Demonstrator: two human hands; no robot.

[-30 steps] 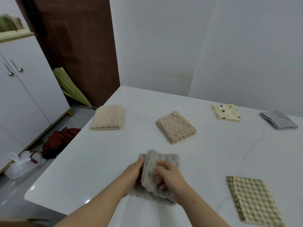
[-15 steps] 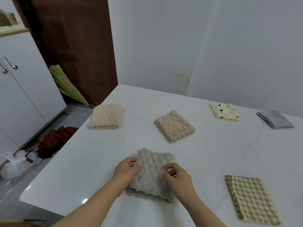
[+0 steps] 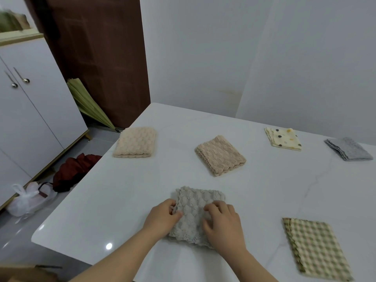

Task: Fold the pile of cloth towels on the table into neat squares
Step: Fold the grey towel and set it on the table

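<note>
The grey towel (image 3: pixel 193 212) lies folded near the front edge of the white worktop (image 3: pixel 122 200); the left hand (image 3: pixel 162 217) pinches its left edge; the right hand (image 3: pixel 223 224), a little apart, grips the cloth on top with bent fingers; a checked towel (image 3: pixel 317 249) lies flat, well off to the right.

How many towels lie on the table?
6: cream towel far left, tan towel centre, dotted towel and grey towel far right, checked towel near right, bumpy towel under left hand and right hand. None seems hidden.
</note>
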